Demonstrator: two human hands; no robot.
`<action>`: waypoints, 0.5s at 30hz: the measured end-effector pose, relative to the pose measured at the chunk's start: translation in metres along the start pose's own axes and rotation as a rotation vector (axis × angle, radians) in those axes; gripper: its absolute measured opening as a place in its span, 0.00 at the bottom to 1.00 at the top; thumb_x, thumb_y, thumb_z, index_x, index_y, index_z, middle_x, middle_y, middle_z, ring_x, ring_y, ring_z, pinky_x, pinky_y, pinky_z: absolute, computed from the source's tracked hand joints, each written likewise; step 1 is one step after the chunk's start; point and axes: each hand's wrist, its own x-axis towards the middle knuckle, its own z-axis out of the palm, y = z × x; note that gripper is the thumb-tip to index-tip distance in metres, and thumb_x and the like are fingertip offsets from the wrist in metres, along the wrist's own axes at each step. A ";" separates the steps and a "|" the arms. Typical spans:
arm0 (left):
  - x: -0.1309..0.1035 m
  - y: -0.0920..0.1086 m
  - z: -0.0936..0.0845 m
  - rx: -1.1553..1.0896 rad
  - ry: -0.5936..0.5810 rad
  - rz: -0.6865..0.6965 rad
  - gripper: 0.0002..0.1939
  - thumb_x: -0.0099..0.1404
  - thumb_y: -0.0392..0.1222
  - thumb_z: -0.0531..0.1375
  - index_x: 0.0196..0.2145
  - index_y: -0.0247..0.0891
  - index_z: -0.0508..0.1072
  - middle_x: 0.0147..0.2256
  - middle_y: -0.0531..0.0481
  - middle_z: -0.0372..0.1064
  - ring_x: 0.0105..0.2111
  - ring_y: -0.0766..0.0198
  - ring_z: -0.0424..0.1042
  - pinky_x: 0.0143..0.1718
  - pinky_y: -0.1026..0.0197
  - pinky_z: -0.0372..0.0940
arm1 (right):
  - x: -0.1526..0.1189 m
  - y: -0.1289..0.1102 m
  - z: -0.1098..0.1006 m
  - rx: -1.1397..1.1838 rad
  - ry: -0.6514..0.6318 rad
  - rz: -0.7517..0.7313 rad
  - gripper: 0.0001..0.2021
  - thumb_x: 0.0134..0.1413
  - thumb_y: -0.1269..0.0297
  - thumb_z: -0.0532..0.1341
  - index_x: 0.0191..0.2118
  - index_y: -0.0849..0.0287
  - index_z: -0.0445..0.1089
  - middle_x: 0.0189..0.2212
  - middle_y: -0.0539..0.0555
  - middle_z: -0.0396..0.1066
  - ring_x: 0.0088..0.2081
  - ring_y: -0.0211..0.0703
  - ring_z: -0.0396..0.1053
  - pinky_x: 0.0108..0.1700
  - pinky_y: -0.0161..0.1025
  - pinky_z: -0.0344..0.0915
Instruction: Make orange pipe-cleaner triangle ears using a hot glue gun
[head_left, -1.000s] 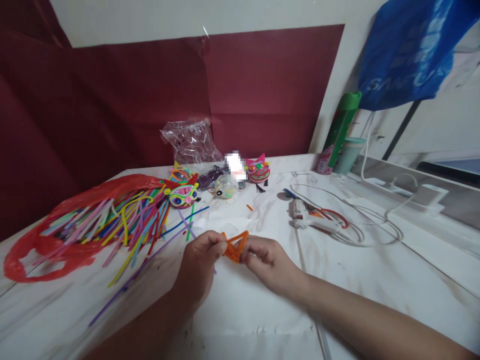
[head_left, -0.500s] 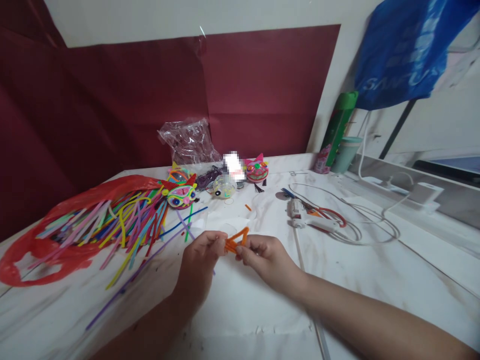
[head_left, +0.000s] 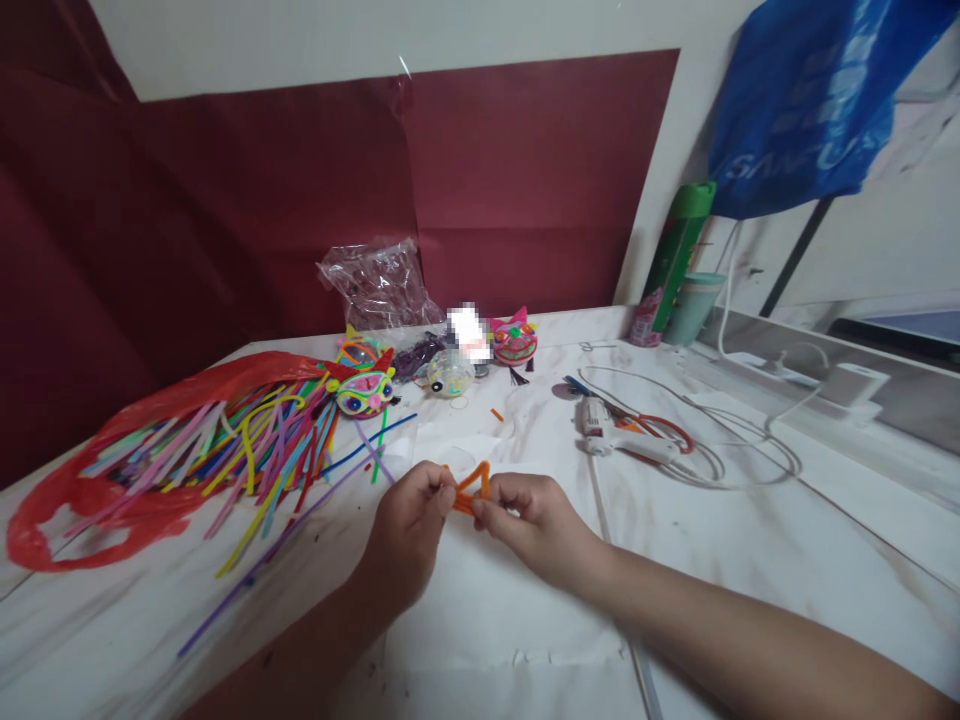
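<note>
Between my two hands is an orange pipe cleaner (head_left: 474, 484), bent into a small triangle with its peak up. My left hand (head_left: 411, 520) pinches its left end between thumb and fingers. At its right corner my right hand (head_left: 521, 512) pinches it too; the fingertips partly hide the lower edge. Both hands are above a white paper sheet (head_left: 495, 610) on the table. Just beyond the hands lies a short orange pipe cleaner scrap (head_left: 497, 415). Farther back sits a clear ball with a black-and-white eye (head_left: 448, 375).
Left, a red plastic bag (head_left: 150, 405) spills many-coloured pipe cleaners (head_left: 255, 440). Decorated animal heads (head_left: 365, 392) stand at the back, near a crumpled clear bag (head_left: 379, 280). Right are a hot glue gun (head_left: 619, 435), its coiled cord (head_left: 750, 485), a green spray can (head_left: 682, 250) and a cup (head_left: 696, 305).
The orange triangle has turned slightly and moved a little left, its peak shifting left. Both hands keep their pinch; the left hand has edged slightly to the right.
</note>
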 end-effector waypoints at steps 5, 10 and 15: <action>0.002 0.002 -0.004 0.042 -0.035 0.081 0.06 0.57 0.41 0.58 0.27 0.37 0.71 0.27 0.50 0.66 0.30 0.62 0.65 0.33 0.62 0.59 | 0.001 -0.003 -0.002 0.058 -0.025 0.042 0.12 0.50 0.63 0.55 0.20 0.61 0.65 0.18 0.48 0.61 0.22 0.33 0.58 0.25 0.32 0.55; 0.005 -0.009 -0.004 -0.226 -0.044 -0.080 0.08 0.58 0.41 0.57 0.25 0.37 0.71 0.26 0.51 0.66 0.28 0.64 0.64 0.33 0.62 0.60 | 0.006 -0.003 -0.004 0.221 -0.026 0.119 0.11 0.51 0.61 0.55 0.26 0.62 0.70 0.19 0.49 0.64 0.23 0.34 0.60 0.28 0.32 0.57; 0.009 -0.018 -0.002 -0.430 0.001 -0.156 0.07 0.57 0.41 0.59 0.25 0.36 0.70 0.25 0.52 0.66 0.28 0.65 0.63 0.32 0.63 0.59 | 0.008 0.003 -0.001 0.292 0.033 0.172 0.09 0.47 0.62 0.57 0.29 0.62 0.71 0.20 0.49 0.65 0.24 0.34 0.60 0.29 0.33 0.58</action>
